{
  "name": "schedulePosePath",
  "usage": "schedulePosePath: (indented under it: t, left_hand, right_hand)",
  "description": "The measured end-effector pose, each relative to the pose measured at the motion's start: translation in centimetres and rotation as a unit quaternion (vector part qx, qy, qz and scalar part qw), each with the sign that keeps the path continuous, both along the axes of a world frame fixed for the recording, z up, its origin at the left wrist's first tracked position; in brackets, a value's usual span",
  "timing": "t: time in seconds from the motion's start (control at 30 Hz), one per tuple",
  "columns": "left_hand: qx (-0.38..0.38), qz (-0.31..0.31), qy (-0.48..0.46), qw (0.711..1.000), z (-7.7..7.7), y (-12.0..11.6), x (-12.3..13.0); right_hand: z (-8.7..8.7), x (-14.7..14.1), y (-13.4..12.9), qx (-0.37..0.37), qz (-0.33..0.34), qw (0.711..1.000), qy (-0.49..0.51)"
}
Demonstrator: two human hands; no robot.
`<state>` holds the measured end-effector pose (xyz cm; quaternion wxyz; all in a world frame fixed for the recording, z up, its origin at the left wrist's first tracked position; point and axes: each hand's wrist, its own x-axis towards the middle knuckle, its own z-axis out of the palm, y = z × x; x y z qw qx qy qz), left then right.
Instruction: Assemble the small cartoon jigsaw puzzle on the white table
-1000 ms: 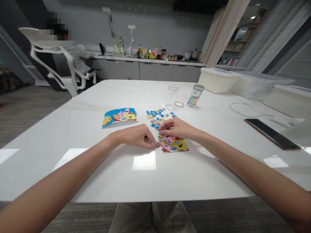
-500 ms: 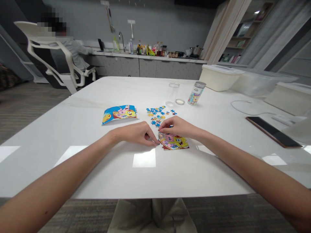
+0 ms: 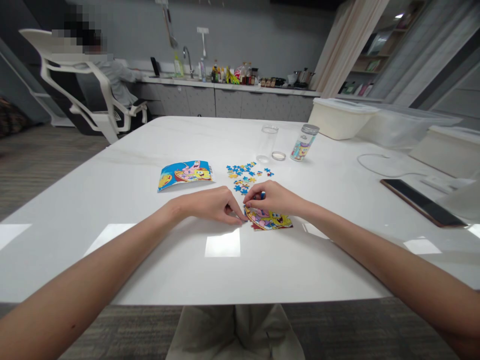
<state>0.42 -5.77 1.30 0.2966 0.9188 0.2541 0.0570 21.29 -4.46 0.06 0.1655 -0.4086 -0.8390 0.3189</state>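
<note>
The partly joined puzzle is lying flat on the white table, probably handling as light, thin card, stiff in each piece but weak at the joints, its outer edges offering the safest hold. The left hand is resting at its left edge, forefinger extended and other fingers curled, while the right hand is arching over its upper-left part, thumb and fingertips nearly together; whether either is gripping a piece, I cannot tell.
</note>
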Motion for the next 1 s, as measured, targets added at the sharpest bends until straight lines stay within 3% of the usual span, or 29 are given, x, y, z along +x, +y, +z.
schedulePosePath:
  t: [0.3, 0.53, 0.73, 1.0]
  left_hand:
    - [-0.017, -0.001, 0.003, 1.000, 0.2, 0.1, 0.0]
    - [-0.038, 0.024, 0.012, 0.999, 0.1, 0.3, -0.4]
    - [0.024, 0.108, 0.017, 0.994, -0.1, 0.1, 0.1]
    - [0.058, 0.143, 0.062, 0.986, 0.0, -0.6, 0.9]
  right_hand:
    - [-0.1, 0.5, 0.5, 0.072, -0.013, 0.997, 0.009]
    - [0.6, 2.8, 2.8, 0.099, -0.077, 0.992, 0.019]
    - [0.1, 4.8, 5.2, 0.053, -0.153, 0.986, 0.032]
    - [-0.2, 4.8, 5.3, 0.043, -0.140, 0.989, 0.019]
